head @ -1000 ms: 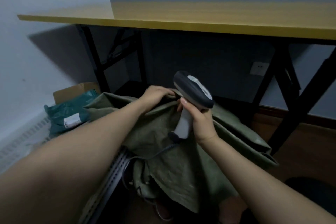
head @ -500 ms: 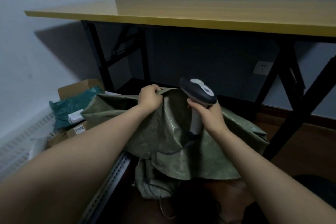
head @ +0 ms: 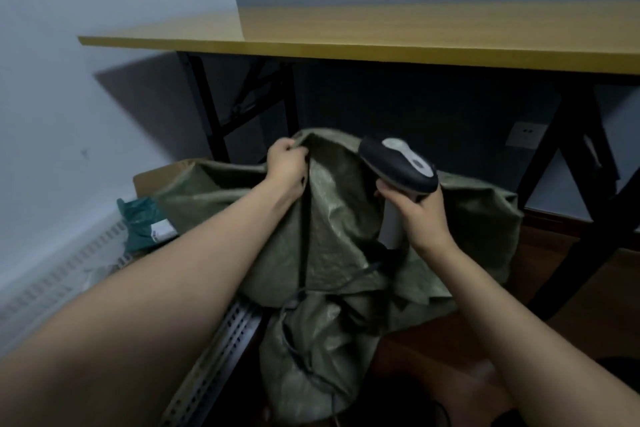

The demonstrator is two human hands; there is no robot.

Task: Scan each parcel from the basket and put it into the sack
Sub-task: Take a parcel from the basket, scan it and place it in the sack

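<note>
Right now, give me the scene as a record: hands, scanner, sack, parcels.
left hand: grips the top edge of the sack, holding it up
right hand: holds the scanner by its handle, head on top
sack: green woven, bunched, in front of the table
parcel: teal, white label, left of the sack, no hand on it
cable: trails from the scanner down over the sack

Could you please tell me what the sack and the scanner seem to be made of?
The sack looks like woven plastic fabric, olive green with a faint sheen: a fine weave and crumpled folds show. The scanner seems hard moulded plastic: smooth dark head, grey inset, pale handle.
</note>
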